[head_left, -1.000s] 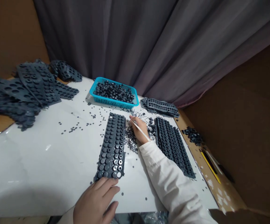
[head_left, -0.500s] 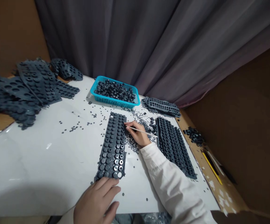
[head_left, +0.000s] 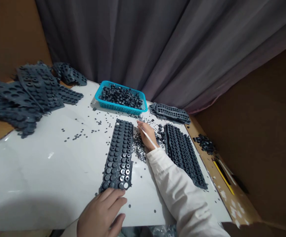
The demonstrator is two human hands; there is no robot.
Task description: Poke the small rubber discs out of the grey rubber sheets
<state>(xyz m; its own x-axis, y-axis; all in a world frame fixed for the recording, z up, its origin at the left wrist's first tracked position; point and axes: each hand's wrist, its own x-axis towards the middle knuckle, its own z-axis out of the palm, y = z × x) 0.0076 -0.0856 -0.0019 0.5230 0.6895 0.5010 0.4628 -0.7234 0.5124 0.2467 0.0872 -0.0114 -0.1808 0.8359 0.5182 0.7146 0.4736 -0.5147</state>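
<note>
A dark grey rubber sheet with rows of round studs [head_left: 118, 154] lies lengthwise on the white table. My left hand [head_left: 103, 212] rests at its near edge, fingertips on the rubber and fingers slightly apart, holding nothing. Just right of the sheet's upper part, my right hand [head_left: 146, 134] pinches a thin white stick [head_left: 149, 137] that slants back over the hand toward the wrist. The fingertips are off the sheet. Small dark discs [head_left: 139, 151] are scattered beneath and around this hand.
A turquoise basket [head_left: 122, 107] full of small dark parts stands at the back. Studded sheets [head_left: 185, 154] lie to the right, with a folded stack [head_left: 170, 113] behind. More sheets [head_left: 36, 89] are heaped at the left. A yellow tool [head_left: 223, 176] lies on the right edge.
My right hand has moved slightly right and up, away from the studded sheet, and the stick has tilted more steeply. My left hand has stayed at the near edge.
</note>
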